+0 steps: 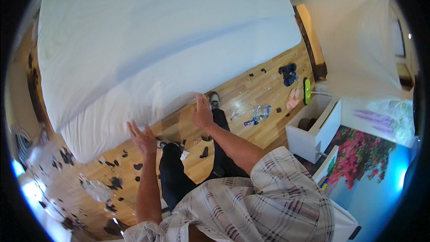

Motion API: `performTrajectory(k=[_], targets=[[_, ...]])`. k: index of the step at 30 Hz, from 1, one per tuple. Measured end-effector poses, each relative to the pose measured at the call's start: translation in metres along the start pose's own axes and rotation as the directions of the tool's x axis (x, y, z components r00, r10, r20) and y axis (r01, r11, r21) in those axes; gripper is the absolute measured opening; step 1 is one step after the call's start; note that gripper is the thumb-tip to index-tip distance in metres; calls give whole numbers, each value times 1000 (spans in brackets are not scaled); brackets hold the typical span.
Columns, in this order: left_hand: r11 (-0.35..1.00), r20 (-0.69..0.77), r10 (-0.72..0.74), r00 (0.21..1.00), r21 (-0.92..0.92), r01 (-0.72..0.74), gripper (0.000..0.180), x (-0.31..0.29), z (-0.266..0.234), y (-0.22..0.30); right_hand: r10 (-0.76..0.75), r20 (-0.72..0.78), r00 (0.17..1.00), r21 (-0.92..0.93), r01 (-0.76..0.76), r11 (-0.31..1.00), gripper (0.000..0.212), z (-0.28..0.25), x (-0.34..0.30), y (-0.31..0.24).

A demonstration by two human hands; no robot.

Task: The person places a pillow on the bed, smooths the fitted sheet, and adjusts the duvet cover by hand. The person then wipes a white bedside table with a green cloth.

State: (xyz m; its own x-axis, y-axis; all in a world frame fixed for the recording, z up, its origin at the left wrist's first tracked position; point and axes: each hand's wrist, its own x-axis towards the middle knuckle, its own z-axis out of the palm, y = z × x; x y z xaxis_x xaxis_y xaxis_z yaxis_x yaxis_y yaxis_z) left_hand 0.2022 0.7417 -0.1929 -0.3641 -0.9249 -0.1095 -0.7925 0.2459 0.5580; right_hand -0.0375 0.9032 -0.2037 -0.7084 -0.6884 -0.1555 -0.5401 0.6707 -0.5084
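A large mattress in a white fitted sheet (179,13) fills the upper part of the head view, with a long bluish fold of shadow across it. My left hand (142,139) is at the sheet's near edge, fingers apart and nothing held. To its right, my right hand (203,113) is beside the same edge with its fingers stretched out, also holding nothing. Whether either hand presses on the sheet, I cannot tell. Both forearms come up from the lower edge, out of plaid sleeves.
Dark scraps and a crumpled clear plastic bag (96,189) litter the wooden floor at left. At right lie a plastic bottle (260,113), dark shoes (289,74), pink slippers (292,98) and a green-headed mop (307,90). A white open drawer unit (309,141) stands beside a flowered panel (358,152).
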Motion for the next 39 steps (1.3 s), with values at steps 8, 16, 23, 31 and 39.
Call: performTrajectory(k=[8,16,23,31,39], targets=[[865,317,491,811,-65,-498,61,55,60,174,499,13,867,473,-445,761,52,-74,105,44],[598,458,738,496,-103,-795,60,126,175,385,700,-287,654,627,-425,653,46,-178,166,212],[250,493,851,183,-72,-966,64,153,244,479,818,-17,575,951,-242,190,41,-199,195,288],[207,443,889,112,-172,-963,72,167,290,476,854,95,512,995,-65,-72,31,-213,208,300],[242,483,870,99,-244,-939,76,168,291,479,794,330,510,940,-101,-326,34,-222,207,300]])
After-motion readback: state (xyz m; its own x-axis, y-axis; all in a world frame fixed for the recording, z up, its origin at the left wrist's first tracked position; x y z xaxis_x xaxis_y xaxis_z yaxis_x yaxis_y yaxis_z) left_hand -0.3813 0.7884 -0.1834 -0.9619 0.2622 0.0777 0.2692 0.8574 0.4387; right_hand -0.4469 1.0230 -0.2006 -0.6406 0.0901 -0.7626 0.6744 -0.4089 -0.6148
